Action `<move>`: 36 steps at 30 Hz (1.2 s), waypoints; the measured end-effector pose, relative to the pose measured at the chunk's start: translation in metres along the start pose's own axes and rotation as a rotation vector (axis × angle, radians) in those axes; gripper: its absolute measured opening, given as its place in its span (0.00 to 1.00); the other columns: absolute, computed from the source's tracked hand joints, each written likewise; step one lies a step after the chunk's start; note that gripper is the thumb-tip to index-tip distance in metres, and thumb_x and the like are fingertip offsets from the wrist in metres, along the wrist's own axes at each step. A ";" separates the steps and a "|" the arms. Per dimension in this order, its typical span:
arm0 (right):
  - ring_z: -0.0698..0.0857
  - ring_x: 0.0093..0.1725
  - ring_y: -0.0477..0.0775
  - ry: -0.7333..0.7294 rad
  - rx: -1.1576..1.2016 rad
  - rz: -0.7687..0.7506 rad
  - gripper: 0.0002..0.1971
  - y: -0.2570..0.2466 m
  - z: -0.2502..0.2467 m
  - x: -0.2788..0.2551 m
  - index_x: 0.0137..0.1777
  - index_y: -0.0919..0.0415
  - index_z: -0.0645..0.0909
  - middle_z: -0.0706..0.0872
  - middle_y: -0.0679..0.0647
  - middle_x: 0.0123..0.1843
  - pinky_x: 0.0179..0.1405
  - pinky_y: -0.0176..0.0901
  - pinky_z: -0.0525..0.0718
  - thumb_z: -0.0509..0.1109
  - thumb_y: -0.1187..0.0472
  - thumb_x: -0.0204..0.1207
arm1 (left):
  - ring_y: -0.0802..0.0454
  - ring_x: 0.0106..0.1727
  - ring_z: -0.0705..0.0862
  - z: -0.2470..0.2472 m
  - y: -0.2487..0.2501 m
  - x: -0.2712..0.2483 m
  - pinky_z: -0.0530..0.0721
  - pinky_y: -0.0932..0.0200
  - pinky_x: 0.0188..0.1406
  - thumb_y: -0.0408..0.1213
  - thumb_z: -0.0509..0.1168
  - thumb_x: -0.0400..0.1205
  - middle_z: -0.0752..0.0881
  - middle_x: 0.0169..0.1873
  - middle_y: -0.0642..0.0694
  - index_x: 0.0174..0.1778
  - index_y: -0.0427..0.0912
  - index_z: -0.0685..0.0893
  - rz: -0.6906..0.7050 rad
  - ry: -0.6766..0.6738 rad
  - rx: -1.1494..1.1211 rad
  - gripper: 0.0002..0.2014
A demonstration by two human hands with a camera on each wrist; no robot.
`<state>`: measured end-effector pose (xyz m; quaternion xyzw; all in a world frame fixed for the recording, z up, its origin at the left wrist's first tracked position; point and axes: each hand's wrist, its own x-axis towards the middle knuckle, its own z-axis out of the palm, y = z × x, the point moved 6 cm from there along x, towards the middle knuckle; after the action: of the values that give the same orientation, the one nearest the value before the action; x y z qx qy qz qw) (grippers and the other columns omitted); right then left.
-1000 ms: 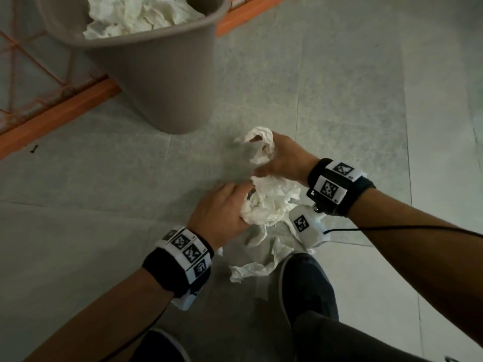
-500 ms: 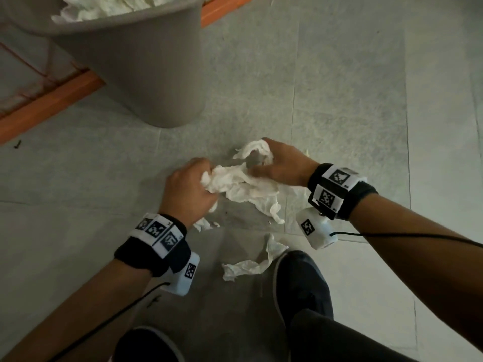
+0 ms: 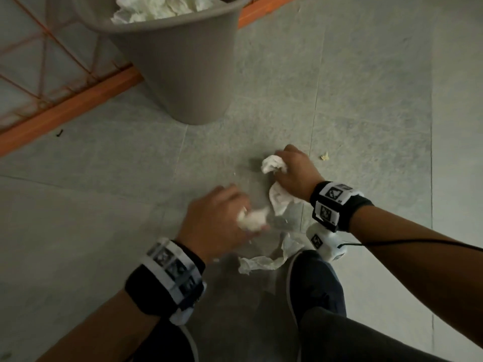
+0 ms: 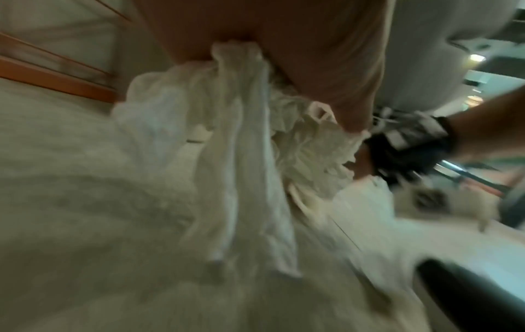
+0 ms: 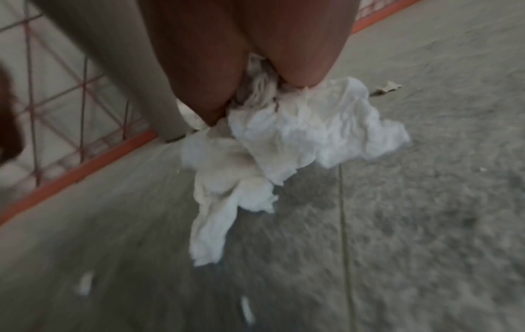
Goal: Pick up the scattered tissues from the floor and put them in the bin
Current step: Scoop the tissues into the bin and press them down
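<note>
- Nearest to the person, two dark shoes (image 3: 313, 283) are standing on the grey tiled floor (image 3: 104, 205).
- A loose tissue (image 3: 264, 261) is lying flat on the floor, just beside the toe of the right shoe.
- The left hand (image 3: 217, 220) is hovering low over the floor. Its fingers are curling around a crumpled tissue wad (image 3: 252, 218), and in the left wrist view the long folds of this wad (image 4: 241, 157) are hanging down from the palm (image 4: 284, 45).
- The right hand (image 3: 295, 173) is a little farther away. It is clenching a second bunch of tissue (image 3: 273, 164); one end is sticking out at the front of the fist and the other end is hanging below the wrist. In the right wrist view this bunch (image 5: 298, 134) is being pinched between the thumb and the fingers (image 5: 298, 56), above the floor.
- A small pale scrap (image 3: 325, 156) is lying on the floor, near the right hand.
- Farther away, the grey bin (image 3: 183, 69) is standing upright on the floor, well apart from both hands. White tissues (image 3: 162, 7) are filling it up to the rim.
- Behind the bin, an orange frame with wire mesh (image 3: 65, 108) is running across the floor.
</note>
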<state>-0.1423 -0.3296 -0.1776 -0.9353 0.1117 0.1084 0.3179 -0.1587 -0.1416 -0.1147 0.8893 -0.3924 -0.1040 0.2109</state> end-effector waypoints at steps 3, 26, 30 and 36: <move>0.81 0.41 0.53 0.065 0.118 0.033 0.12 -0.007 -0.017 0.003 0.46 0.59 0.84 0.81 0.50 0.43 0.40 0.38 0.72 0.63 0.73 0.69 | 0.49 0.58 0.79 0.053 0.029 -0.023 0.81 0.53 0.40 0.60 0.67 0.74 0.79 0.57 0.52 0.61 0.56 0.75 0.163 -0.384 0.098 0.23; 0.86 0.29 0.45 0.247 0.584 -0.338 0.12 -0.174 -0.145 -0.007 0.37 0.60 0.82 0.86 0.46 0.31 0.29 0.38 0.82 0.63 0.75 0.73 | 0.47 0.27 0.78 -0.200 0.002 0.024 0.74 0.57 0.27 0.38 0.64 0.77 0.80 0.24 0.42 0.33 0.33 0.80 -0.042 0.613 -0.450 0.11; 0.83 0.38 0.50 0.378 0.666 -0.503 0.06 -0.238 -0.201 0.021 0.40 0.66 0.82 0.85 0.53 0.37 0.39 0.51 0.82 0.64 0.74 0.69 | 0.62 0.31 0.79 -0.263 0.010 0.066 0.77 0.63 0.35 0.44 0.66 0.81 0.81 0.28 0.58 0.41 0.53 0.76 -0.014 0.637 -0.559 0.06; 0.82 0.46 0.55 0.146 0.949 -0.555 0.11 -0.301 -0.235 0.066 0.52 0.63 0.79 0.83 0.57 0.45 0.49 0.54 0.81 0.61 0.56 0.78 | 0.53 0.62 0.81 -0.315 -0.008 0.131 0.82 0.42 0.64 0.66 0.53 0.78 0.77 0.62 0.48 0.53 0.62 0.69 0.001 0.624 -0.700 0.15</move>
<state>0.0356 -0.2515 0.1584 -0.6890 -0.0807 -0.1068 0.7123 0.0444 -0.1412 0.1593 0.7533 -0.2518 0.0425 0.6061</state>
